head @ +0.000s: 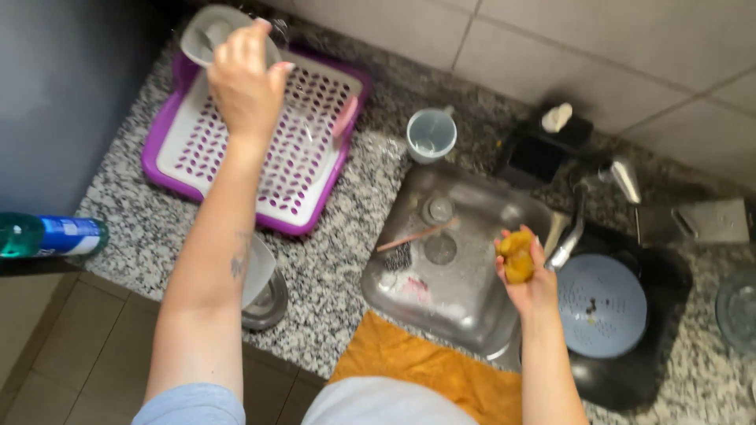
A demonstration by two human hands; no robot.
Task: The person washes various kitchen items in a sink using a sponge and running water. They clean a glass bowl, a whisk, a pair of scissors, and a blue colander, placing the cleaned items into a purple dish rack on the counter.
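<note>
My left hand (pixel 246 79) reaches over the purple and white dish rack (pixel 311 169) and holds a clear glass (pixel 276 35) at the rack's far left corner, beside a pale bowl (pixel 206 33). My right hand (pixel 526 271) is closed on a yellow sponge (pixel 516 256) above the right side of the steel sink (pixel 465 299). In the sink lie a brush with a pink handle (pixel 409 240) and some small items.
A pale mug (pixel 431 134) stands behind the sink. The tap (pixel 571 232) is to the right, next to a black pan with a pale blue strainer lid (pixel 602 303). An orange cloth (pixel 429 366) hangs over the granite counter's (pixel 335 267) front edge. A blue-green bottle (pixel 47 236) lies at left.
</note>
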